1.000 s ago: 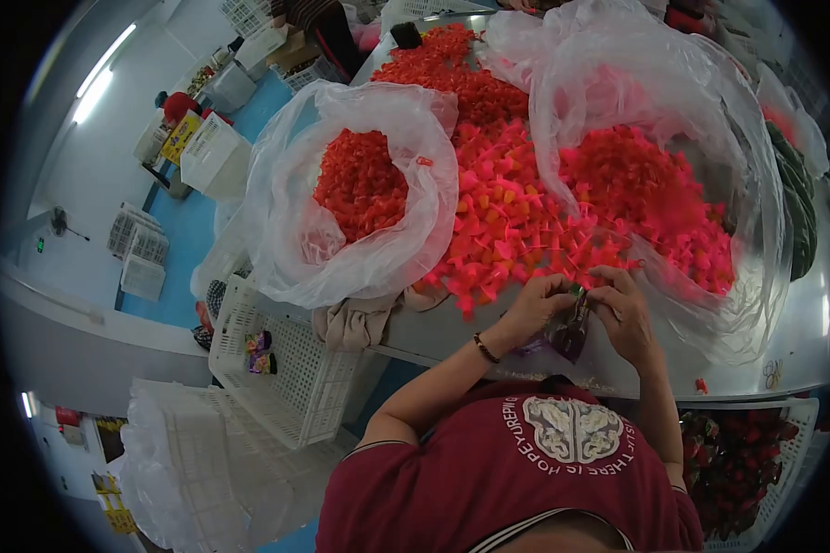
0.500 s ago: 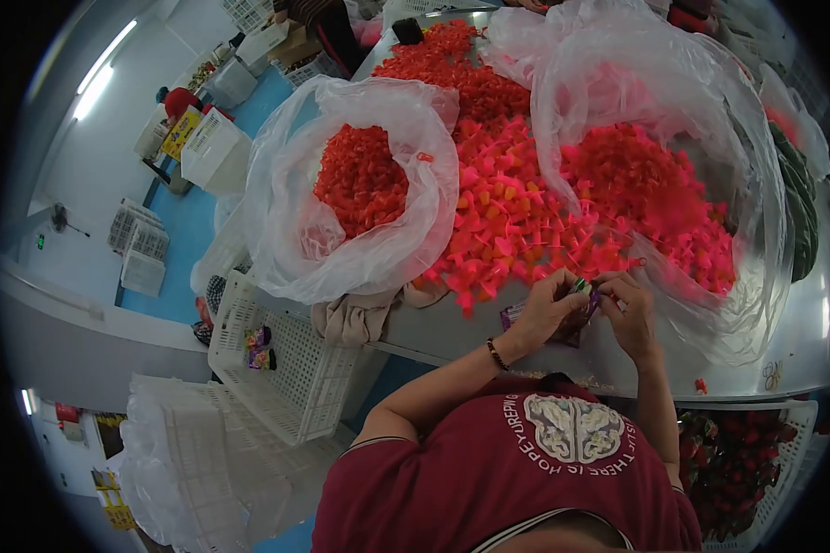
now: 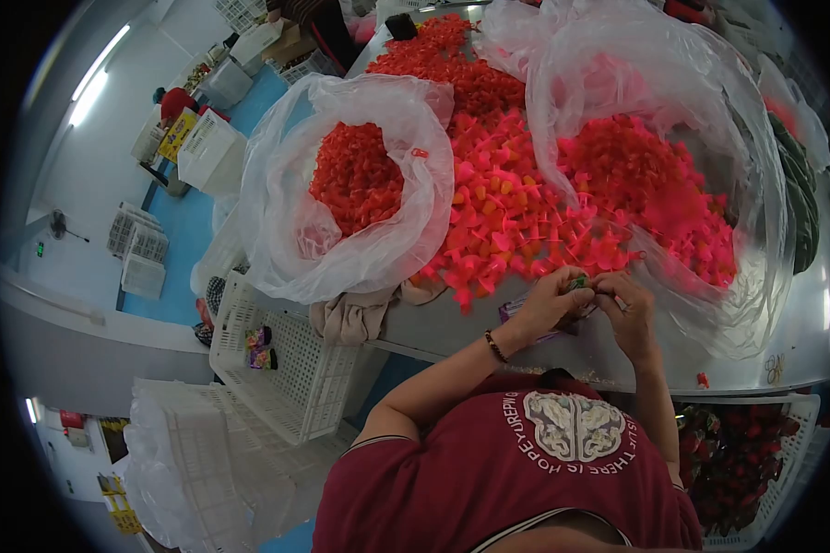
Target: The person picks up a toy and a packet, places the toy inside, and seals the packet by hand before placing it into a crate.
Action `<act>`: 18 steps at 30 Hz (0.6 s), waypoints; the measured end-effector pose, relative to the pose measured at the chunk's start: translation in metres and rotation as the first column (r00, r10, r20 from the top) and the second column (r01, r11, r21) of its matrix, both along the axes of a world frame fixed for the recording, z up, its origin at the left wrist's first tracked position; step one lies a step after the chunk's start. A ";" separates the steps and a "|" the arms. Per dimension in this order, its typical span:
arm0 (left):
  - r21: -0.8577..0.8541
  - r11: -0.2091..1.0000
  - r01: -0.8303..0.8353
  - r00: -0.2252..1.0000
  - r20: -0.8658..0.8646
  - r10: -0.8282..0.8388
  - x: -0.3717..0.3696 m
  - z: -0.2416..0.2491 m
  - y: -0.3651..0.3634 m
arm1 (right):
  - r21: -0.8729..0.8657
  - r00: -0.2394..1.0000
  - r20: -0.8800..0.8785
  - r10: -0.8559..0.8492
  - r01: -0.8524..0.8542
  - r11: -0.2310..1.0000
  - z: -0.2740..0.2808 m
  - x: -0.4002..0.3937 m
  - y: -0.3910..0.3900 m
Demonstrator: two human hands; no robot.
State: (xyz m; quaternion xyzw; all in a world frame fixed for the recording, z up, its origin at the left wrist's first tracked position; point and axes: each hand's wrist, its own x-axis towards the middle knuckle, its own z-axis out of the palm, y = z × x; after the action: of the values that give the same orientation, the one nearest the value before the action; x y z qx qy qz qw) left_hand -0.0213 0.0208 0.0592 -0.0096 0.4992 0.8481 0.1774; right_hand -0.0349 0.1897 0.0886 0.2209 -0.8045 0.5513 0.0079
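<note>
My left hand (image 3: pixel 555 302) is closed with thumb and fingers pinched around a small dark green piece (image 3: pixel 578 282); its exact kind I cannot tell. My right hand (image 3: pixel 625 309) meets it from the right, fingertips pinched together right at the piece. Under the left hand, a purple printed packet (image 3: pixel 515 309) shows on the metal table (image 3: pixel 424 323), largely hidden by the hand and wrist. Just beyond both hands spreads a heap of pink and red plastic pieces (image 3: pixel 498 203) with orange bits among them.
A clear plastic bag of red pieces (image 3: pixel 277 230) stands left; another large clear bag (image 3: pixel 756 304) lies right around pink and red pieces. At lower left, a white basket (image 3: pixel 318 396) holds colourful packets (image 3: pixel 260 348). A crate (image 3: pixel 793 461) of dark red items sits lower right.
The fingers of both hands have shifted closer together around the green piece. The purple packaging that showed between the hands is now mostly covered. The view has moved slightly.
</note>
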 end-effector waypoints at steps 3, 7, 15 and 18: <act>0.011 0.991 0.134 0.991 -0.003 -0.134 -0.003 -0.018 -0.009 | -0.051 0.997 -0.069 -0.035 0.032 0.998 -0.003 0.000 -0.001; 0.109 0.994 0.005 0.991 0.135 -0.020 0.002 0.006 -0.004 | -0.083 0.996 -0.077 -0.054 0.047 0.995 -0.008 -0.005 0.009; -0.003 0.985 -0.173 0.976 -0.137 0.171 0.005 0.005 0.004 | -0.572 0.892 0.446 0.074 0.221 0.790 -0.022 0.005 -0.004; -0.042 0.982 -0.184 0.966 -0.193 0.172 0.004 0.005 0.005 | -0.546 0.911 0.407 0.062 0.189 0.816 -0.028 0.002 -0.005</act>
State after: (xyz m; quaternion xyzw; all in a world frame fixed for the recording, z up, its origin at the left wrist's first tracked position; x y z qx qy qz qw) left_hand -0.0173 0.0263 0.0639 0.0206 0.5359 0.8424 0.0520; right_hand -0.0324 0.1851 0.0610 0.0610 -0.5911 0.8009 -0.0745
